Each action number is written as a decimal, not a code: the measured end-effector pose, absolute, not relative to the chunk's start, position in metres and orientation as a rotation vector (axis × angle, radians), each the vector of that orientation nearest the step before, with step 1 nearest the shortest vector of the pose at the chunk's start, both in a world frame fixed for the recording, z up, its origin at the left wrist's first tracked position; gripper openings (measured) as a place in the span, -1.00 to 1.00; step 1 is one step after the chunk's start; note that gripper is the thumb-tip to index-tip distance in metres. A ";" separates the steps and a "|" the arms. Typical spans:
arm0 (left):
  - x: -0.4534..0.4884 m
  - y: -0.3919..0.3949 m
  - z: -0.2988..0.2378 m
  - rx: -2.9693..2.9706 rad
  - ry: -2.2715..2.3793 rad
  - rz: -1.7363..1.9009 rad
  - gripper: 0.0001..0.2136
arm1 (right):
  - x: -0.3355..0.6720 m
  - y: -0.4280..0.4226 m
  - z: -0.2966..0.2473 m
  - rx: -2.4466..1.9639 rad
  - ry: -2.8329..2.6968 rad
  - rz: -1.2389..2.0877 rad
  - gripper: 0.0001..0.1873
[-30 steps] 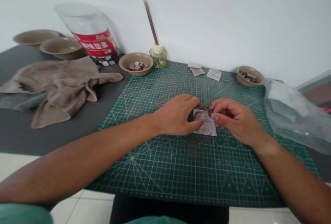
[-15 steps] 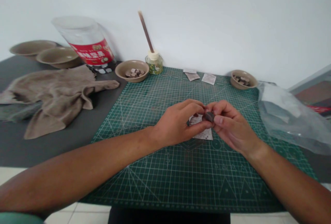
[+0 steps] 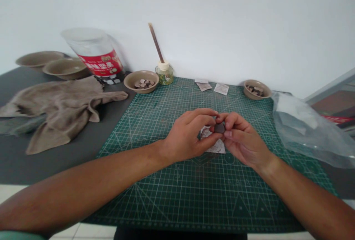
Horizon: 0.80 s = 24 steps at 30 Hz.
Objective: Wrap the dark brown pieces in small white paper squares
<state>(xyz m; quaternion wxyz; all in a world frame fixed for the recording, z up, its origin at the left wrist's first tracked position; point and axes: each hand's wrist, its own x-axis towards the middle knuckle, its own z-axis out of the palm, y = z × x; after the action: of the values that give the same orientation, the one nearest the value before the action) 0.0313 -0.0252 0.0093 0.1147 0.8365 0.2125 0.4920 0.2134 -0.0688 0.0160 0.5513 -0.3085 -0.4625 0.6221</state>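
Observation:
Both my hands meet over the middle of the green cutting mat (image 3: 172, 195). My left hand (image 3: 188, 136) and my right hand (image 3: 241, 140) pinch a small dark round piece (image 3: 219, 128) between their fingertips, a little above the mat. Under the hands lies a small white sachet (image 3: 217, 146), partly hidden by my fingers. I cannot tell whether either hand still touches the sachet.
A tan bowl (image 3: 141, 81) with dark pieces and a reed diffuser bottle (image 3: 164, 73) stand at the back. Another small bowl (image 3: 257, 89) sits back right, with several sachets (image 3: 222, 88) between. A beige cloth (image 3: 61, 103), stacked bowls (image 3: 65, 68), a plastic jar (image 3: 95, 57) lie left; a clear bag (image 3: 302, 125) right.
My hands lifted off the sachet and came together around the small dark piece, raising it slightly. The view has tilted up a little.

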 end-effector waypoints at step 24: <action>0.027 -0.020 0.010 2.566 0.375 1.524 -0.76 | 0.216 -0.076 0.013 -0.605 -1.042 1.689 -0.81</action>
<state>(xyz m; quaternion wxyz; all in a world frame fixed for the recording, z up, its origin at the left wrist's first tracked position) 0.0266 -0.0201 0.0097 0.0666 0.8512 0.1245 0.5055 0.2163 -0.0756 0.0131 0.5086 -0.2510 -0.4324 0.7010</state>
